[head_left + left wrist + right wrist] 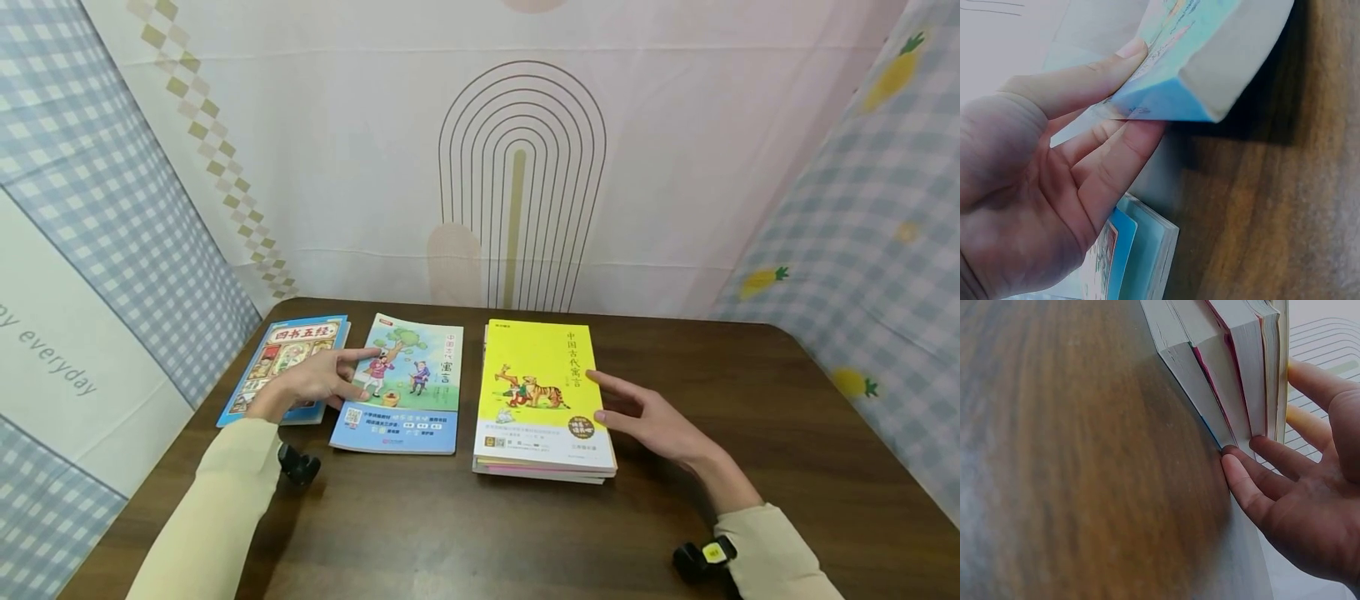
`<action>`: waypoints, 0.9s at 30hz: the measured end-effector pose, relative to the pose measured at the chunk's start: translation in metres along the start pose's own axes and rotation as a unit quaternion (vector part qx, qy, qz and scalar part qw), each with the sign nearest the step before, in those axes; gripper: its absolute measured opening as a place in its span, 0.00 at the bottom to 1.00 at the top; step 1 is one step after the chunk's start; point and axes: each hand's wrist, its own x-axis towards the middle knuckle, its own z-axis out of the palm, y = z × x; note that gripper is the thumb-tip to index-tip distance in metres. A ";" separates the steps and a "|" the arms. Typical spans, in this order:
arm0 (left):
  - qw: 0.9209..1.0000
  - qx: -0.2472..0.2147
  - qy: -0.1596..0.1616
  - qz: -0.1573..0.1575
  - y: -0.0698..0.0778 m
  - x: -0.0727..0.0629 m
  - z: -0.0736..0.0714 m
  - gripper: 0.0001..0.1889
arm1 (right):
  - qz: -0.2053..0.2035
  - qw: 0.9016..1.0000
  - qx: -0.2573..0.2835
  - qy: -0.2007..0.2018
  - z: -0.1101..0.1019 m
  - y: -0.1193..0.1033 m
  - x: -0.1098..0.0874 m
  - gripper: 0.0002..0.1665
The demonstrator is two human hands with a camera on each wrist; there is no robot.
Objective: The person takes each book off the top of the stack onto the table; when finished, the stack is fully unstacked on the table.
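My left hand [318,379] pinches the left edge of a picture-covered book [408,383] with a blue lower band. In the left wrist view the thumb [1094,81] lies on its cover and the other fingers are under the edge. To the right stands a stack of books, topped by a yellow book [525,358] with a tiger picture. The fingers of my right hand [663,425] touch this stack's right side. Several page blocks [1216,381] show in the right wrist view, with those fingertips spread along them.
A blue-bordered book [292,354] lies at the far left, partly behind my left hand. The brown wooden table [390,525] ends at a printed cloth backdrop [360,183]. Checked cloth [847,217] hangs at the sides.
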 end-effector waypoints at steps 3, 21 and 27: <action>1.000 -0.011 -0.002 -0.002 -0.003 0.000 0.001 0.44 | 0.001 1.000 0.001 0.001 0.000 0.001 0.000 0.43; 0.996 0.081 0.021 -0.013 0.006 -0.004 0.000 0.42 | -0.004 1.000 0.005 0.001 0.001 0.002 0.001 0.43; 0.980 0.183 0.059 -0.056 0.025 -0.003 0.004 0.37 | -0.004 1.000 0.002 0.004 0.000 0.002 0.000 0.43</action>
